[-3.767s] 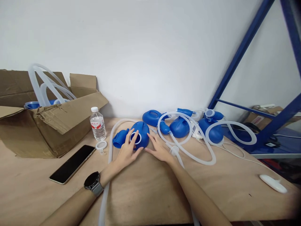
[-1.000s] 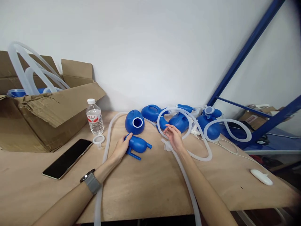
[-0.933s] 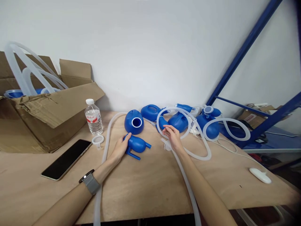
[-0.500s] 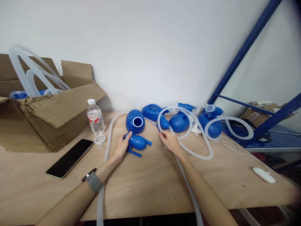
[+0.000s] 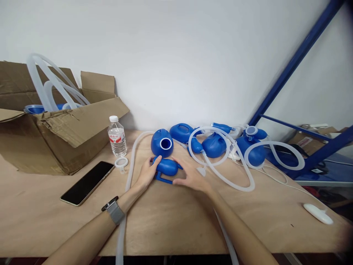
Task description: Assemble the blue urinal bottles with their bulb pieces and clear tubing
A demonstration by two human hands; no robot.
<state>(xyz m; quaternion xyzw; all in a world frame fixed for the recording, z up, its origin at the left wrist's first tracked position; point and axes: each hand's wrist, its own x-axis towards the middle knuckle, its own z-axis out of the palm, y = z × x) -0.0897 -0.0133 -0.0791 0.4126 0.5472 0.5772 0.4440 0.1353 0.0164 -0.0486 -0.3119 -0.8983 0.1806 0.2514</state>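
Note:
My left hand (image 5: 148,172) grips the wide end of a blue spouted plastic piece (image 5: 167,167), thumb on top. This piece lies on its side low over the table, with a bar-like blue handle under it. My right hand (image 5: 192,176) is at its narrow right end, thumb and fingers apart around the spout; whether they touch it I cannot tell. Just behind stands a blue plastic urinal bottle (image 5: 158,146) with a white-rimmed opening facing me. A translucent hose (image 5: 132,154) runs from behind that bottle past my left forearm to the table's front edge.
Several blue bottles (image 5: 215,146) with a coiled hose (image 5: 249,186) lie back right. Left are a cardboard box (image 5: 60,147) of hoses, a water bottle (image 5: 119,141), a phone (image 5: 87,183) and a clear ring cap (image 5: 121,162). A white device (image 5: 317,213) and blue rack (image 5: 298,59) are right.
My right hand has moved left from beside the hose coil to the spout end of the blue piece, its fingers spreading. My left hand keeps its grip. The view has shifted slightly.

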